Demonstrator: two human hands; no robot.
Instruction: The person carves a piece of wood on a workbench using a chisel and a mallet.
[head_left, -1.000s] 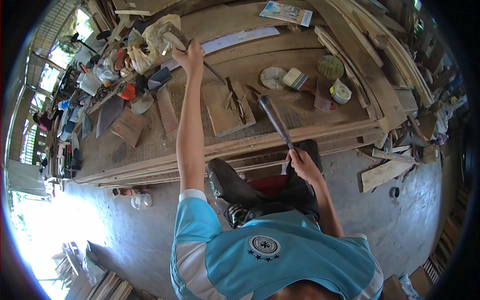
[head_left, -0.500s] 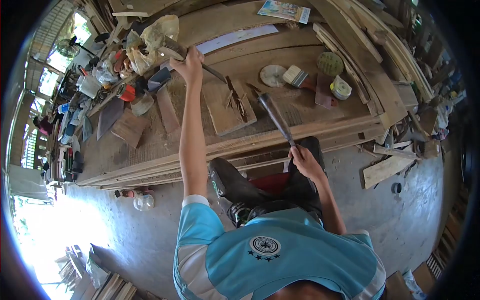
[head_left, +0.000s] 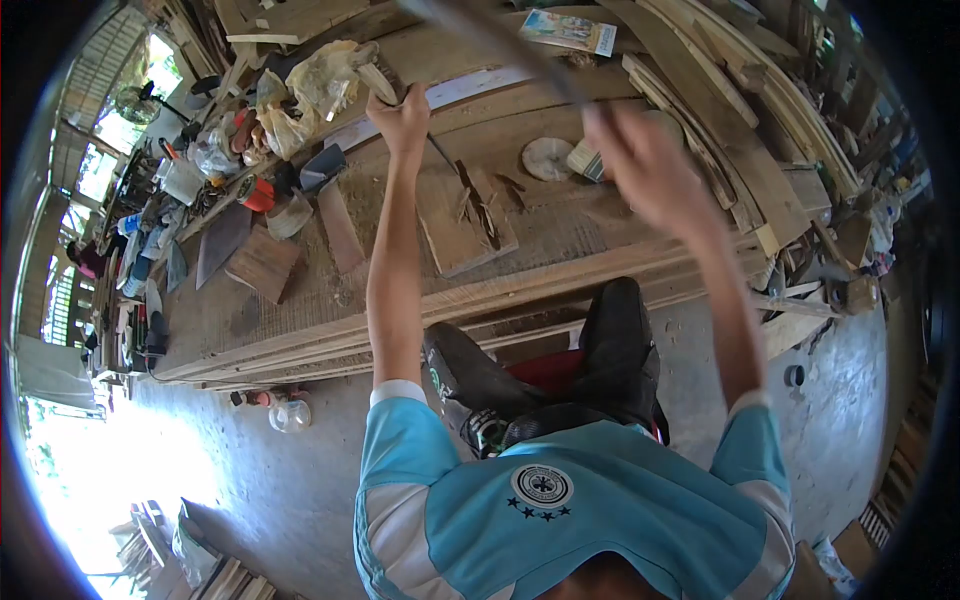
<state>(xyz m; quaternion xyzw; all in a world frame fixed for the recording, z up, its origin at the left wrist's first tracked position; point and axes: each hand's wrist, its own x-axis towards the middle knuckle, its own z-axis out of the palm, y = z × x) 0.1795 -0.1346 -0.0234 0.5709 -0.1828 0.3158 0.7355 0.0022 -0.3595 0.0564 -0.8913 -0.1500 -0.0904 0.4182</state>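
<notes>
Shavings (head_left: 484, 216) curl up along a dark strip on my wood block (head_left: 448, 235), which lies flat on the bench (head_left: 570, 235), just above the middle of the frame. My left hand (head_left: 400, 120), up and left of the block, is wrapped round a chisel (head_left: 441, 151). Its fat handle pokes past my fist toward the upper left, and its thin shaft slants down to the far end of the strip. I can't tell if the tip touches the wood. My right hand (head_left: 650, 172), at the upper right, is closed round a long dark bar (head_left: 500, 38) that points up to the top edge and looks smeary. I think the work is part done: wood is cut up along the strip, but curly bits lie there to be cleared, and they hide how deep it goes. Both sides of it look flat and uncut. A pale disc (head_left: 548, 158) and a brush (head_left: 582, 158) sit farther right.
</notes>
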